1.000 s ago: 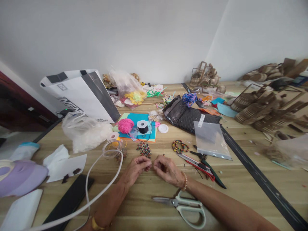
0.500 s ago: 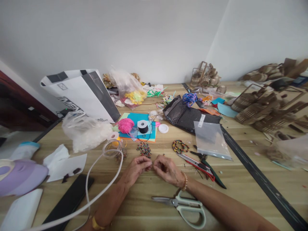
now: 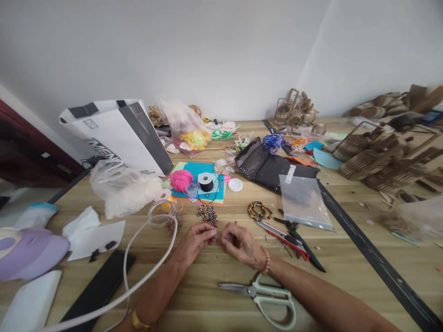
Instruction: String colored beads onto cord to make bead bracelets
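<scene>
My left hand (image 3: 200, 240) is pinched closed just in front of a small heap of multicoloured beads (image 3: 207, 215). What sits between its fingertips is too small to make out. A short gap to the right, my right hand (image 3: 240, 242) is closed too, fingers curled inward, and its contents are hidden. Behind the beads, a spool of black cord (image 3: 206, 182) stands on sheets of coloured paper (image 3: 194, 167). Beaded bracelets (image 3: 259, 210) lie beyond my right hand. Scissors with pale green handles (image 3: 272, 297) rest below my right wrist.
A red utility knife (image 3: 284, 240) and green-handled pliers (image 3: 308, 249) lie to the right, near a clear plastic bag (image 3: 305, 203). A white cable (image 3: 152, 275) loops over my left forearm area. Pink yarn (image 3: 181, 180), a white lid (image 3: 235, 185) and a black phone-like slab (image 3: 98, 288) are also around.
Both hands stay almost in place; the gap between the fingertips looks slightly wider. Nothing else has visibly moved.
</scene>
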Available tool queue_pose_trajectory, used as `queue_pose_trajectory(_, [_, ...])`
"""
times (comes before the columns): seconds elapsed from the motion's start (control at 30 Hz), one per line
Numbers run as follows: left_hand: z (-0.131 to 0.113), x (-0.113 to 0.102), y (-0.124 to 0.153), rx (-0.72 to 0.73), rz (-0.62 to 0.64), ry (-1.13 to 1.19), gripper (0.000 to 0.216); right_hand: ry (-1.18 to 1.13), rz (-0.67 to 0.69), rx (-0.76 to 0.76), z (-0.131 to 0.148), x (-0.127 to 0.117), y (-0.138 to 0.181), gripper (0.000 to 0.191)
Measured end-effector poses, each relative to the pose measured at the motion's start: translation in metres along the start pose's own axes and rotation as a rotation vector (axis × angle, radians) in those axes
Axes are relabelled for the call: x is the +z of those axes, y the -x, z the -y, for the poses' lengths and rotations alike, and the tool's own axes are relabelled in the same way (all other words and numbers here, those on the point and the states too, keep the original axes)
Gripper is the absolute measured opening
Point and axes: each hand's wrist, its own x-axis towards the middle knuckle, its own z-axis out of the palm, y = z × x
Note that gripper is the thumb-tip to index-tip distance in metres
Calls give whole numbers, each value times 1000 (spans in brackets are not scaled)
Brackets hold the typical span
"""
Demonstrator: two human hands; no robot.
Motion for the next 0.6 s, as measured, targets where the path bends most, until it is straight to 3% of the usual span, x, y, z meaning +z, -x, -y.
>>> queue_pose_trajectory(0.6, [1,0,0,18,21,-8,26,2,13,-3,2,-1,-1,5])
